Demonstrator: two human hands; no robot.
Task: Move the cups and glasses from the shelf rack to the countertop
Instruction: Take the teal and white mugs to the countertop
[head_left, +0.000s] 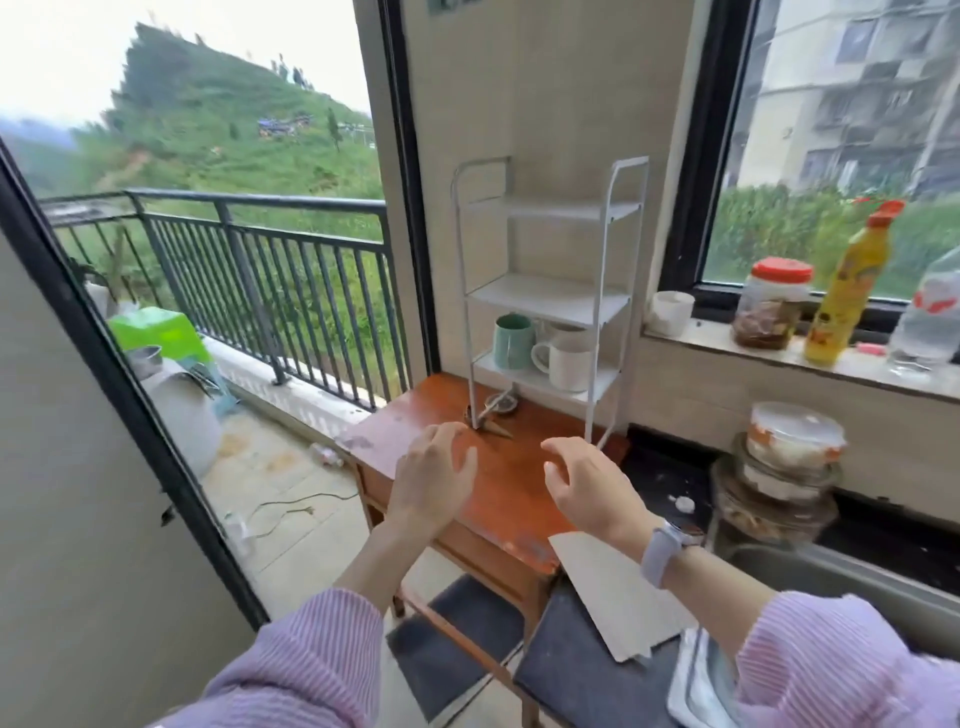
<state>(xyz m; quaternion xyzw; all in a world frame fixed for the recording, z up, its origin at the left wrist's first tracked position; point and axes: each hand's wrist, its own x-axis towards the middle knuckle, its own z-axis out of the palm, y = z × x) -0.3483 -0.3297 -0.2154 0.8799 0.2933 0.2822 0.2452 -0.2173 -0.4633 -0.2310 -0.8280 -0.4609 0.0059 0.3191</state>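
I see the green cup (512, 342) and white mug (567, 364) upright on the rack's (545, 299) lowest shelf, mug handle pointing left (a third cup behind is blurred). My left hand (434, 475) and right hand (584, 486) hover near, fingers spread, empty.

**Soft daylight, smeared edges**

Overcast daylight enters through the balcony opening (218, 171) and window (852, 156) beyond the fingertips; shadows are faint. The sky is blown out, the hillside (208, 130) looks motion-blurred, and straight frames bow near the edges.
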